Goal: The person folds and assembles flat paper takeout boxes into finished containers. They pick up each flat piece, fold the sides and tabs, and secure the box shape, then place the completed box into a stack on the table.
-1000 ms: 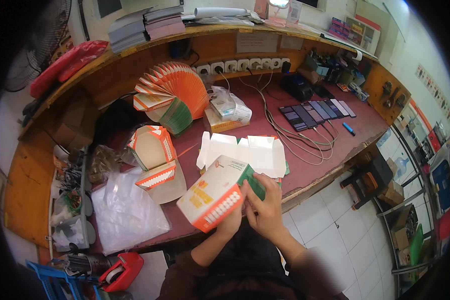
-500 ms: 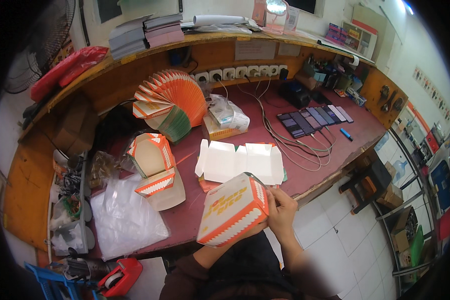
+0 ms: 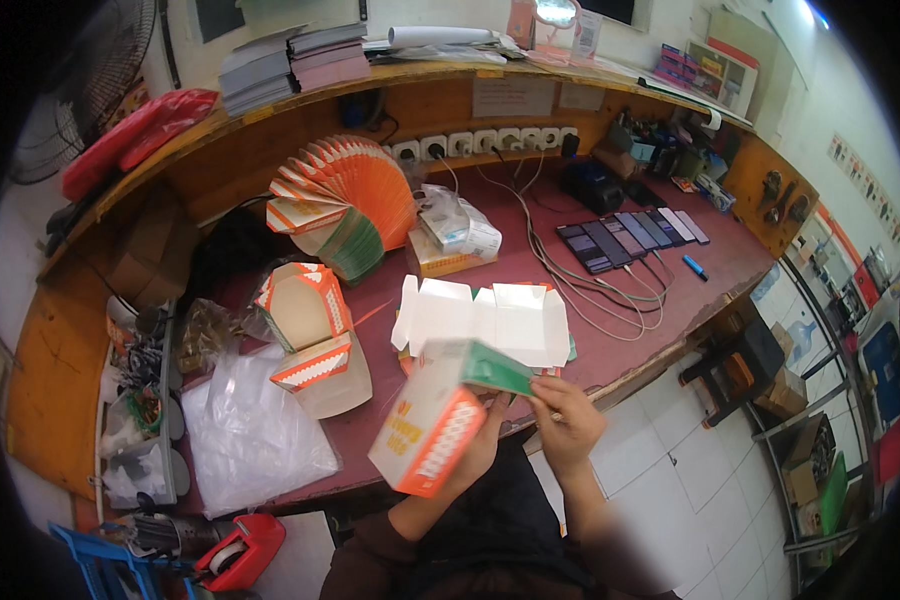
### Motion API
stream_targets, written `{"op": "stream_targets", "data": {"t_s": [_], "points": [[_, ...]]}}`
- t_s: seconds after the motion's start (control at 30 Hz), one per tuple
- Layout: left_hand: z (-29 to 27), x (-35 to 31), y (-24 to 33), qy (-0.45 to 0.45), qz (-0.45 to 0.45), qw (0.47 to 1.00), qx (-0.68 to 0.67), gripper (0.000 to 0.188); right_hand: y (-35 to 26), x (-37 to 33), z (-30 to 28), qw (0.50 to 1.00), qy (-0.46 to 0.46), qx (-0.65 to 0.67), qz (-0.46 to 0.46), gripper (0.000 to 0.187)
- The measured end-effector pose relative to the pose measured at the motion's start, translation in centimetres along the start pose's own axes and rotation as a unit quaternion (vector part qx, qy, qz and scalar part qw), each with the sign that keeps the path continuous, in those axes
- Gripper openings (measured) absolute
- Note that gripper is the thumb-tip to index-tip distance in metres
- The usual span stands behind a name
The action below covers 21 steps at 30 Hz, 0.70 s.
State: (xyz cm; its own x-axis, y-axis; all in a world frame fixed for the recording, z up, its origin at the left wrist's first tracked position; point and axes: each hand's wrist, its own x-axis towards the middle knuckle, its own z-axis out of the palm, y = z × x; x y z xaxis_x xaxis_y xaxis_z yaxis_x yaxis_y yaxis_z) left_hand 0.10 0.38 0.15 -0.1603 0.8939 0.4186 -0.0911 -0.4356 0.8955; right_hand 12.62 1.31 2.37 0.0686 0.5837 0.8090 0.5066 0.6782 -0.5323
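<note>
An orange and white cardboard box [image 3: 425,415] is tilted in front of me, over the table's near edge. My left hand [image 3: 483,452] is closed around its lower right side. Between the fingers of my right hand [image 3: 567,420] is the edge of a green flap [image 3: 500,368] standing out from that box. Just beyond lie unfolded cartons, white side up [image 3: 482,318]. To the left, one folded box [image 3: 302,308] stands open behind another open box [image 3: 322,375]. A fanned stack of flat orange cartons [image 3: 355,205] leans farther back.
Clear plastic bags [image 3: 255,430] cover the table's left front. Several phones [image 3: 630,238] with charging cables [image 3: 570,280] lie at the right, near a blue marker [image 3: 695,267]. A small carton [image 3: 450,255] sits mid-table. A red tape dispenser [image 3: 240,555] is at lower left.
The box has turned and moved a little left. My right hand has drawn its green flap outward to the right, where before the hand rested against the box's side.
</note>
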Motion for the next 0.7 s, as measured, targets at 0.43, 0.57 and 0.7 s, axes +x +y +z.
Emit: {"op": "stream_targets", "data": {"t_s": [0.43,0.57,0.7], "points": [[0.1,-0.6,1.5,-0.062,-0.141,0.982,-0.113,0.028,-1.1,-1.1,0.9,0.979,0.058,0.133,0.143,0.008],[-0.4,-0.7,1.2,-0.070,-0.136,0.981,-0.122,0.027,-1.1,-1.5,0.6,0.990,0.002,0.108,0.086,0.011],[-0.1,-0.2,0.5,-0.002,-0.134,0.961,-0.243,0.026,-1.8,-1.5,0.8,0.995,-0.096,-0.004,-0.008,0.021]]}}
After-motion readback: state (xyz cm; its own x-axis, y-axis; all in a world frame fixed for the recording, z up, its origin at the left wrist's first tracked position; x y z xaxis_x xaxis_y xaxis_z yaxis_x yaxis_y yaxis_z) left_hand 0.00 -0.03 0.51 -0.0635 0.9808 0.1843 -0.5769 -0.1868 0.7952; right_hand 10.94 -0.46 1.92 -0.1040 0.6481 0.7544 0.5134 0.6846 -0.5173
